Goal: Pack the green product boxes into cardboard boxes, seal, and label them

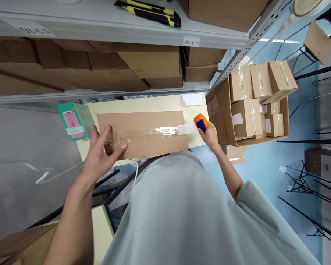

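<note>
A long flat cardboard box (143, 121) lies on a pale yellow table (154, 103). Clear tape (157, 130) runs along its middle seam toward the right. My left hand (102, 151) rests on the box's left end, fingers spread and flat on the taped part. My right hand (211, 135) is closed round an orange and blue tape dispenser (200, 122) just past the box's right end, with the tape stretched from the box to it. A green and pink small product box (75, 120) stands at the table's left edge, close to my left fingers.
A metal shelf (113, 31) overhead holds a yellow-black utility knife (151, 13) and brown cartons. More cartons fill the shelf below it. An open carton (253, 106) with several taped small boxes stands to the right. A white label (192, 99) lies at the table's far right corner. Black wire stands lie on the blue floor (264, 162).
</note>
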